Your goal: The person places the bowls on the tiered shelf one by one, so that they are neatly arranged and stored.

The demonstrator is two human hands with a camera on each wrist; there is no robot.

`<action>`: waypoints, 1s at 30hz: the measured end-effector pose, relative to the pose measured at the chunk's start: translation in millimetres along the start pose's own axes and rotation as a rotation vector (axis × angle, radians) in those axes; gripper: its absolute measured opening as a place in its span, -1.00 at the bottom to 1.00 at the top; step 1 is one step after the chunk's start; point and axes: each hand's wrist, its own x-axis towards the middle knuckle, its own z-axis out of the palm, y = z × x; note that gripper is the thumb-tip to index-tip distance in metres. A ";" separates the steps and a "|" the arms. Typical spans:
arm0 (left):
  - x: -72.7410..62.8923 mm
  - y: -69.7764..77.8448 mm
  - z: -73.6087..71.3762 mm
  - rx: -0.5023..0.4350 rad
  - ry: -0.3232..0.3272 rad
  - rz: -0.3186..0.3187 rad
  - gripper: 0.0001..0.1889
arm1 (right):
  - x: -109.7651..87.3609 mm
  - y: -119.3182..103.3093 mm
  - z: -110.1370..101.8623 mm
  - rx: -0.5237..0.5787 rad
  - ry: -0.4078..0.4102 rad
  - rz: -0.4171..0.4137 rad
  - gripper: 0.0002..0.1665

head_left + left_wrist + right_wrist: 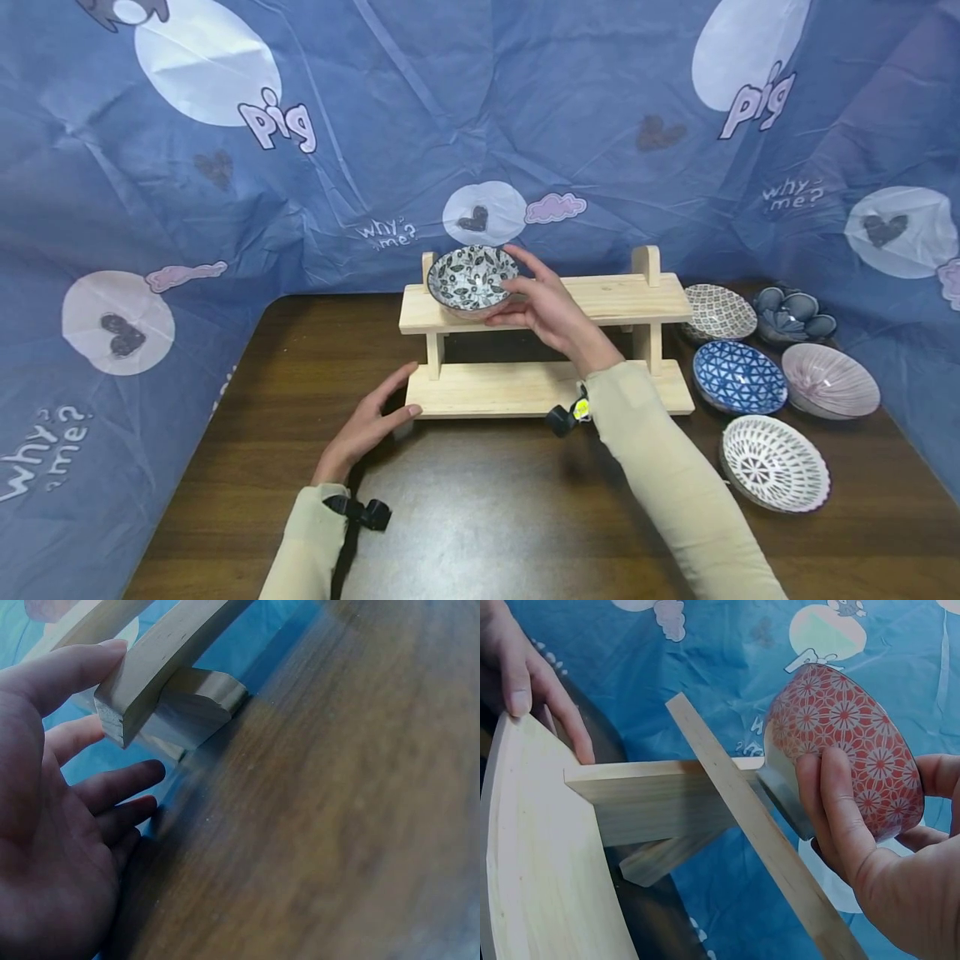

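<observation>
My right hand [551, 312] grips a bowl [474, 279] by its right side, thumb inside the rim and fingers under the wall. Dark leaves on white cover the bowl's inside; in the right wrist view, its outside is red with pale flowers. Tilted, the bowl overlaps the left end of the upper board of a two-tier wooden shelf [480, 390]. Down at the lower board's left end, my left hand [367, 429] holds the board between thumb and index finger. In the left wrist view, the other fingers of that hand stand off the wood [139, 701].
On the table's right side stand several bowls: a brown-patterned one [718, 312], a dark blue petal-shaped one [795, 317], a blue triangle-patterned one [740, 377], a pale pink streaked one [830, 381] and a white-and-grey one [776, 462]. A blue printed cloth [360, 167] hangs behind the brown table [480, 517].
</observation>
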 end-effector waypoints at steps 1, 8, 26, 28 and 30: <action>0.2 -0.4 0.2 0.000 -0.001 0.003 -0.28 | 0.3 0.7 0.7 0.004 0.002 0.002 -0.18; 1.5 -1.2 1.0 -0.012 0.000 0.003 -0.28 | 4.5 5.0 3.6 0.000 -0.004 -0.002 -0.18; 0.9 -1.0 -0.3 0.004 0.000 -0.016 -0.28 | 10.9 8.7 0.5 0.005 -0.027 0.016 -0.18; 0.8 -0.4 -0.2 0.007 0.001 -0.018 -0.28 | 10.8 8.5 -0.8 0.001 -0.042 0.021 -0.19; 0.8 0.1 -0.1 0.009 0.000 -0.019 -0.28 | 10.3 8.4 -1.9 -0.009 -0.056 0.024 -0.20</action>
